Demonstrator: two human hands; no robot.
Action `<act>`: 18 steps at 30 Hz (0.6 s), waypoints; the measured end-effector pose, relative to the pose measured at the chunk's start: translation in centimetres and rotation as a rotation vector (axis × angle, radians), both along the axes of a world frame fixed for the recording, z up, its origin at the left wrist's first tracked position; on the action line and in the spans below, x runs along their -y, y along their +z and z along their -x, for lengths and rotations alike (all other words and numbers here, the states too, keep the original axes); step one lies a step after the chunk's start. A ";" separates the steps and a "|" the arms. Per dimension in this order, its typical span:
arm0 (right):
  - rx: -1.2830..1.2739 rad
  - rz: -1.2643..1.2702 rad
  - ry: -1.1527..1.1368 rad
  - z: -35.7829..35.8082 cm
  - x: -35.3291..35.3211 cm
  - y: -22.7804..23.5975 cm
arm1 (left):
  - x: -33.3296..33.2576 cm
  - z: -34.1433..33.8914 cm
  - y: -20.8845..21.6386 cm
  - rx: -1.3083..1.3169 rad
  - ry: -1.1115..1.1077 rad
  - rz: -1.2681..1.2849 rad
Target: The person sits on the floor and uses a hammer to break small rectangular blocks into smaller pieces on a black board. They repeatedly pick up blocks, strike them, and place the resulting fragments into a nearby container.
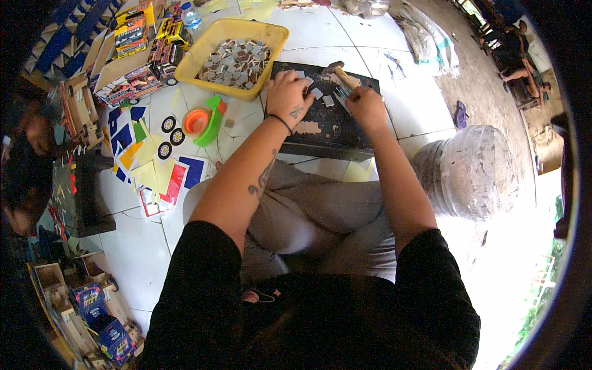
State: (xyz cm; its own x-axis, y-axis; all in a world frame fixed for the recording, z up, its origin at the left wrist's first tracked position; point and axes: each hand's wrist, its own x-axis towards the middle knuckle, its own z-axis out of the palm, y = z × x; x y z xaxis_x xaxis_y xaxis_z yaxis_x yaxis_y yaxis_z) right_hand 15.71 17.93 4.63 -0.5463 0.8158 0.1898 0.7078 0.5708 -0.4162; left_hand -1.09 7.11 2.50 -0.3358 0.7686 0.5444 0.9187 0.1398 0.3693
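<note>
Shirt (333,327); black worktop (345,128) under hammer (344,77); tiled floor (317,31).

floor: white tiles (139,246) | right: rough grey-brown ground (478,102) | lower right: glaring daylight (499,271), greenery (535,314)

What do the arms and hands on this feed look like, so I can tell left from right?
Both are gloveless, with short black sleeves. The left hand has a dark tattoo, a thin dark wristband and more ink along the forearm. The right hand shows no clear markings.
</note>
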 end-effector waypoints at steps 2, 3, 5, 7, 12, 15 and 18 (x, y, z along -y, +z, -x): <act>-0.172 0.096 0.005 -0.8 -0.3 0.9 | -0.9 -0.8 -0.1 -0.018 0.006 0.065; -0.227 0.146 -0.016 -1.1 -0.4 1.3 | -1.3 -1.3 -0.1 -0.028 0.037 0.123; -0.325 0.293 -0.041 -1.8 -0.5 1.5 | -1.5 -2.0 -0.1 -0.048 0.066 0.138; -0.410 0.487 -0.062 -2.4 -0.4 1.3 | -1.4 -2.6 0.0 -0.063 0.055 0.089; -0.611 0.761 0.008 -2.5 0.6 0.5 | 2.3 -2.0 0.7 0.412 -0.207 -0.051; -0.592 0.835 0.046 -1.7 1.1 0.7 | 5.2 -2.3 0.7 0.485 -0.210 -0.041; -0.607 0.789 0.116 -0.5 2.1 0.7 | 5.7 -2.7 0.4 0.488 -0.205 -0.073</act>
